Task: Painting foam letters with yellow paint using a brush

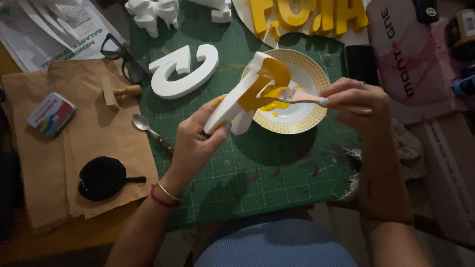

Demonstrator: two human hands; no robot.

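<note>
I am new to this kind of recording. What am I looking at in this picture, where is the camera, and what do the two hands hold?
There is one picture, taken by a camera worn on a person's head, looking down at that person's own bare hands over a worktable.

The left hand holds up a white foam letter, partly covered with yellow paint. The right hand holds a flat paintbrush with its bristles against the letter.

Under them stands a white plate with a yellow dotted rim holding yellow paint, on a green cutting mat. Also on the mat lie another white letter and a spoon. At the top lie letters already painted yellow. At the left, brown paper carries black glasses and a small box.
</note>
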